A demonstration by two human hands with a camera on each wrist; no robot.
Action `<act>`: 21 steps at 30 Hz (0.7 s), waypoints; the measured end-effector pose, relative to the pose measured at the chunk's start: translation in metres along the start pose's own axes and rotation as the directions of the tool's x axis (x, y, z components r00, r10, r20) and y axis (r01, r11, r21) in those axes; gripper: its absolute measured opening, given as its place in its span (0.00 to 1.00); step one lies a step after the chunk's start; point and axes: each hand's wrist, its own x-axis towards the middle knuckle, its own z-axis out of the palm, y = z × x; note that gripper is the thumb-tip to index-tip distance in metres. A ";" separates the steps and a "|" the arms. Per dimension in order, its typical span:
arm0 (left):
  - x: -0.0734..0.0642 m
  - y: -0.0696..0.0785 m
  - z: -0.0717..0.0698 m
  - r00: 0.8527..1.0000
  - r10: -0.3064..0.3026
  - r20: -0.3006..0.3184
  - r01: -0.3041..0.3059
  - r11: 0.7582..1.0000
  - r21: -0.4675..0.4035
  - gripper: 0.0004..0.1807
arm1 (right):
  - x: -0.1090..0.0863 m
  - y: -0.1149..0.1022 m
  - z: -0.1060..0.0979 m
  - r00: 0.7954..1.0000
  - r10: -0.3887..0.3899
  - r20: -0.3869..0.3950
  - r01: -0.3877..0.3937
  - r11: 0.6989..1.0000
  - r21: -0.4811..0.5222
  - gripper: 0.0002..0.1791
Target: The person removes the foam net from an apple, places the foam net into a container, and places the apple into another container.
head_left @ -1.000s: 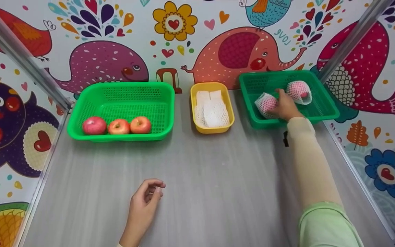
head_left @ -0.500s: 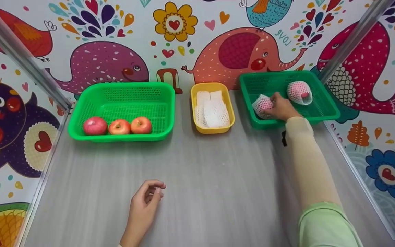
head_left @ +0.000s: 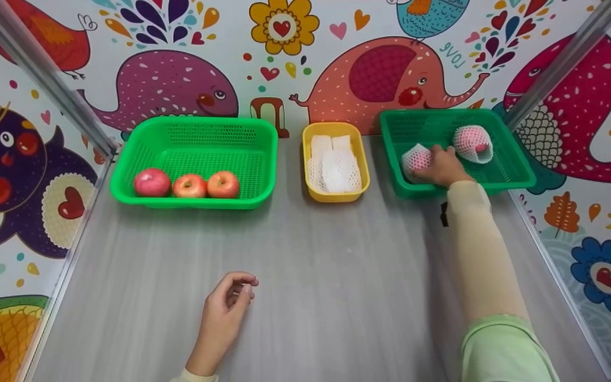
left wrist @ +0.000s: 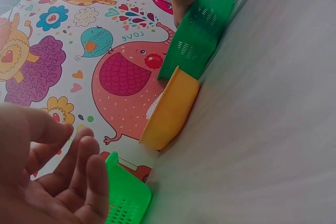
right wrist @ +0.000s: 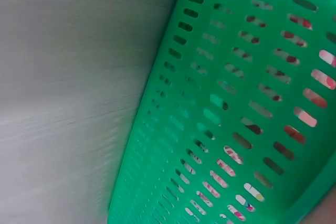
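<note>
Inside the dark green basket [head_left: 459, 185] on the right, my right hand [head_left: 447, 167] grips an apple in a white foam net [head_left: 416, 162] near the left wall. The fingertips' far side is hidden. Another netted apple [head_left: 472, 143] lies behind and to the right of that hand. Above the front of the table my left hand [head_left: 226, 313] hangs with loosely curled fingers and holds nothing; the left wrist view shows its curled fingers too. From the right wrist, mostly the slotted wall of the green basket [right wrist: 236, 98] is visible.
A bright green basket [head_left: 215, 159] on the left holds a darker red apple [head_left: 152, 183] and two lighter apples [head_left: 223, 184]. Between the baskets, a yellow tray [head_left: 335, 197] holds white foam nets [head_left: 340, 172]. Patterned walls enclose the grey table [head_left: 311, 265].
My right hand has shifted slightly left inside the dark green basket, with the netted apple moving nearer the left wall. The head view has tilted a little. My left hand stays about where it was.
</note>
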 end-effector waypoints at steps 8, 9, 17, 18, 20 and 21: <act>0.000 -0.003 0.000 1.000 -0.006 0.001 0.006 1.000 0.016 0.07 | -0.003 -0.001 -0.004 0.995 -0.047 -0.087 0.050 0.998 0.037 0.56; 0.000 -0.003 0.000 1.000 -0.015 0.000 0.015 1.000 0.015 0.07 | -0.004 0.000 -0.004 0.994 -0.054 -0.097 0.059 0.997 0.045 0.56; -0.002 -0.003 -0.002 0.999 -0.046 0.009 0.046 0.999 0.005 0.08 | -0.018 0.004 -0.010 0.956 -0.115 -0.269 0.174 0.963 0.206 0.55; -0.002 -0.003 -0.002 0.999 -0.048 0.007 0.048 0.999 0.002 0.07 | -0.022 0.003 -0.011 0.949 -0.118 -0.291 0.190 0.954 0.231 0.55; -0.003 -0.003 -0.002 0.999 -0.049 0.006 0.049 0.999 -0.004 0.07 | -0.031 0.001 -0.012 0.938 -0.121 -0.324 0.217 0.935 0.280 0.56; -0.003 -0.003 -0.002 0.999 -0.051 0.007 0.051 0.999 -0.006 0.07 | -0.037 -0.001 -0.013 0.933 -0.123 -0.338 0.231 0.925 0.301 0.56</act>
